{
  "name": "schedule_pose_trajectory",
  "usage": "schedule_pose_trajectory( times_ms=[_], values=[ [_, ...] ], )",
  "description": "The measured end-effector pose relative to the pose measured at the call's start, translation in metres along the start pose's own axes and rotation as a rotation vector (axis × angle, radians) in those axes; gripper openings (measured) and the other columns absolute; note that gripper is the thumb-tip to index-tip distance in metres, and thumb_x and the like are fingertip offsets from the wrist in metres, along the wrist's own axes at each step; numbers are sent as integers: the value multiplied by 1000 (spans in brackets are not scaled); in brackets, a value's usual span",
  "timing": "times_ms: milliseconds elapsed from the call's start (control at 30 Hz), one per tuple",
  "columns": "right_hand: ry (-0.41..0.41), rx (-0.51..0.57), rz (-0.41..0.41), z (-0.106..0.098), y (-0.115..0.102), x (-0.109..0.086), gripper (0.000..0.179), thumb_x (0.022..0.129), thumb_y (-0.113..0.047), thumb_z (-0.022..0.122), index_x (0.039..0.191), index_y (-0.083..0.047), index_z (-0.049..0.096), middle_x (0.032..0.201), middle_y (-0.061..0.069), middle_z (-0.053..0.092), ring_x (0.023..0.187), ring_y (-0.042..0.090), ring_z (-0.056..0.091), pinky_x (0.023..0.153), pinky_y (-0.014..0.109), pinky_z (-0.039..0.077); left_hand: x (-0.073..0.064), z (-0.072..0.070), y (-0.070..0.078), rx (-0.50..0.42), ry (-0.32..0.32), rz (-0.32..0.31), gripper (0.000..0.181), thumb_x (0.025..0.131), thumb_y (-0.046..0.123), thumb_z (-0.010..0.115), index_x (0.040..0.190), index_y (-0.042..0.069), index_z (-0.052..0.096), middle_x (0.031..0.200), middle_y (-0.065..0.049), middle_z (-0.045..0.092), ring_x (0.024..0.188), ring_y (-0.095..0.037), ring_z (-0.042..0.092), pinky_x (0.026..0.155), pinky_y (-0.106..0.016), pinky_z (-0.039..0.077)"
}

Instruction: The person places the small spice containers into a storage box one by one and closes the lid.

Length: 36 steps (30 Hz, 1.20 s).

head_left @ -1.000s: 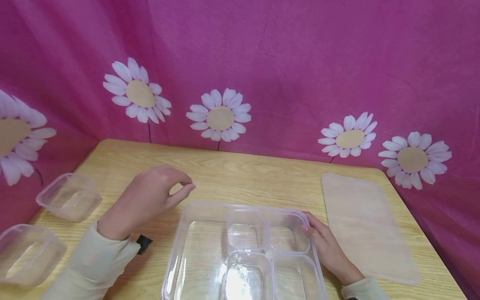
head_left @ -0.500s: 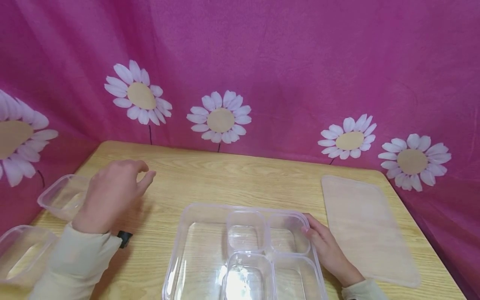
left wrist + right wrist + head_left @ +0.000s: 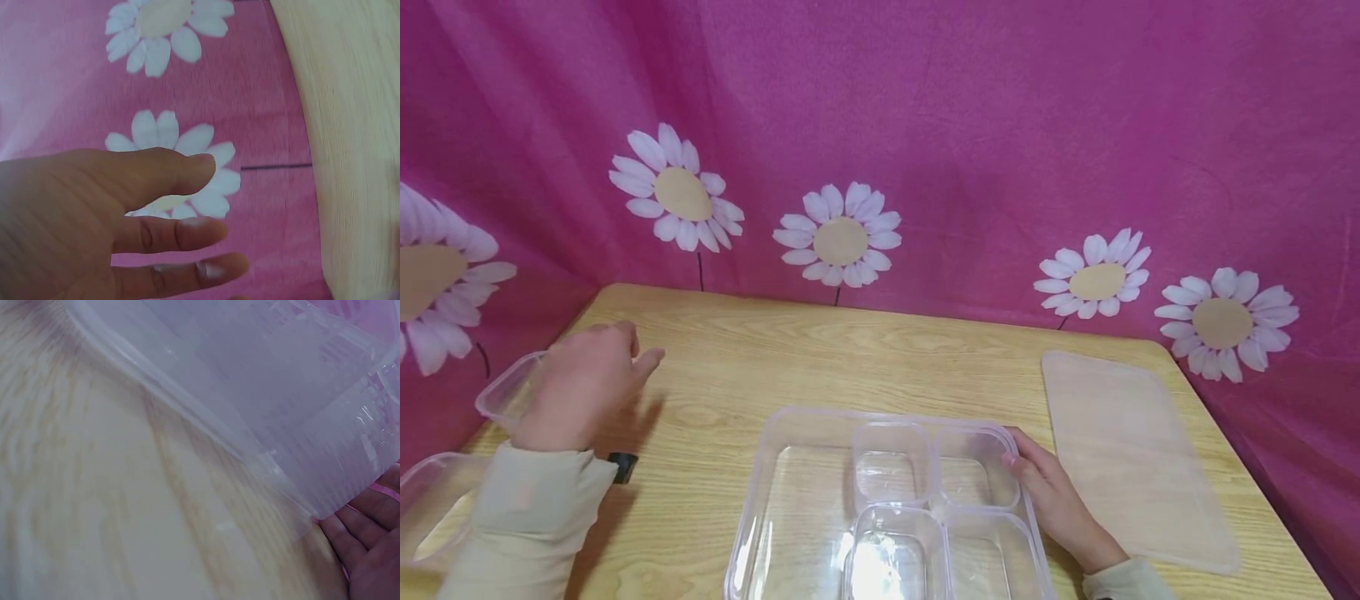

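Observation:
My left hand point(image 3: 580, 383) hangs over the left side of the table, in front of a small clear plastic container point(image 3: 505, 390) that it partly hides. In the left wrist view its fingers are spread and hold nothing. A second small clear container point(image 3: 433, 504) is nearer, partly behind the left sleeve. My right hand point(image 3: 1063, 504) holds the far right corner of a large clear plastic box point(image 3: 805, 492), thumb over the rim and fingers along the outside wall. Several small clear containers point(image 3: 891, 462) sit in the box's right half; its left half shows bare bottom.
A flat translucent lid point(image 3: 1138, 467) lies on the wooden table point(image 3: 850, 358) to the right of the box. Behind the table and along its sides hangs a magenta cloth point(image 3: 955, 125) printed with white daisies.
My left hand has moved left, from beside the large box to over the small containers. The right hand and the box have stayed in place.

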State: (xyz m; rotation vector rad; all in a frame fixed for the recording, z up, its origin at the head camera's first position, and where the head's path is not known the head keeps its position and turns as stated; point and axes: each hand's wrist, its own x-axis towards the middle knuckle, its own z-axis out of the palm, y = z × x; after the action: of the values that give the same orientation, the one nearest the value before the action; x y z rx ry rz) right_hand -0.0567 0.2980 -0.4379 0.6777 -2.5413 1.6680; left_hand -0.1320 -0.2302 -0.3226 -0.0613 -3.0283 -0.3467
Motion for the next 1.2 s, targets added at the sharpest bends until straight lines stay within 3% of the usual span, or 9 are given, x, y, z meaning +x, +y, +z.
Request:
schedule_pose_trajectory(
  times_ms=[100,200,367,500,767,1000,1100,1200],
  values=[
    [-2,6,6,0,0,0,39,108,-5,32,141,7,50,125,-8,64,111,4,63,94,21,55,-2,-3,-7,26,-17,-40,44,99,39,60,87,-4,61,78,-28,63,70,-49,61,53,-59,46],
    [5,0,10,0,0,0,39,108,-4,33,141,6,51,125,-10,64,111,2,63,93,20,54,-3,-8,-13,41,-82,-96,53,99,44,59,96,-8,64,95,-39,64,81,-60,60,55,-68,46],
    [5,0,-13,0,0,0,38,108,-2,33,139,5,52,122,-7,65,108,3,63,91,21,55,-5,-15,-23,41,-174,-165,55,99,49,58,91,-4,68,93,-36,63,78,-57,60,58,-65,47],
    [7,9,-17,1,0,1,37,108,-3,33,139,3,53,123,-4,65,109,4,63,93,20,54,-8,-18,-26,48,-205,-196,58,99,53,56,91,-3,69,94,-37,63,79,-58,60,59,-63,47],
    [6,9,-5,1,0,0,37,109,-4,33,139,3,53,125,-6,64,111,4,62,95,19,53,-8,-19,-29,33,-228,-188,60,99,56,56,88,-1,68,93,-36,63,81,-57,60,60,-62,46],
    [10,-8,15,1,-1,-2,39,108,-4,33,141,5,52,125,-10,64,111,2,63,93,19,53,-3,-14,-40,-2,-314,-210,60,97,57,58,90,-2,66,86,-28,63,82,-52,60,65,-64,47],
    [11,-8,31,1,-2,-2,39,108,-6,33,141,4,53,127,-12,64,112,1,62,94,18,52,0,-9,-45,-7,-350,-218,61,96,55,60,98,-6,66,91,-31,63,86,-52,60,67,-68,47],
    [8,-1,39,1,-2,-2,39,108,-6,33,141,3,53,127,-11,65,112,2,63,94,20,53,5,-4,-49,13,-385,-165,56,96,48,60,98,-9,66,92,-33,64,86,-54,62,65,-72,48]
  ],
)
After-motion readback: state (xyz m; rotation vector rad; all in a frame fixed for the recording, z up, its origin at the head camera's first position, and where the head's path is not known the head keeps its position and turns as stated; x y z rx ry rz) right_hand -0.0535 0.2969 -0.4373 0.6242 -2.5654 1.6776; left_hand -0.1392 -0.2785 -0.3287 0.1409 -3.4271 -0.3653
